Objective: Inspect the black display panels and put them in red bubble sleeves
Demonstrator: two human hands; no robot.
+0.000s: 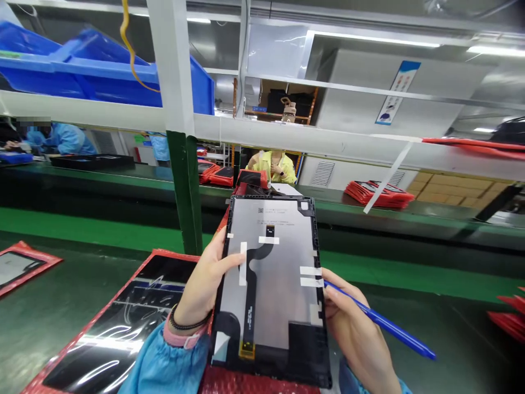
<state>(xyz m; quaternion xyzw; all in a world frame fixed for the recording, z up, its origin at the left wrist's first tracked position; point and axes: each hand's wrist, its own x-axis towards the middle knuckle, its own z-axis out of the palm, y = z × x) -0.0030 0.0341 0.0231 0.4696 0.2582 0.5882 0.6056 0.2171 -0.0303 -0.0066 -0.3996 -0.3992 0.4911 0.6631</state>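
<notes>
A tablet screen assembly [274,295] is held up in front of me, its grey back with flex cable and white tape strips facing me. My left hand [209,273] grips its left edge, with the thumb lying over the back near a tape strip. At the right edge, my right hand [353,323] holds a blue pen [389,325] between its fingers, the pen's tip end close to two tape strips. Those fingers also meet the panel's edge. Under the panel lies red bubble wrap [246,383], partly hidden.
A dark glossy screen in a red bubble bag [118,328] lies left on the green bench. Another bagged panel [24,265] is farther left. Red bags [511,317] sit at the right edge. A green-and-white post [184,191] rises ahead; people sit beyond the far bench.
</notes>
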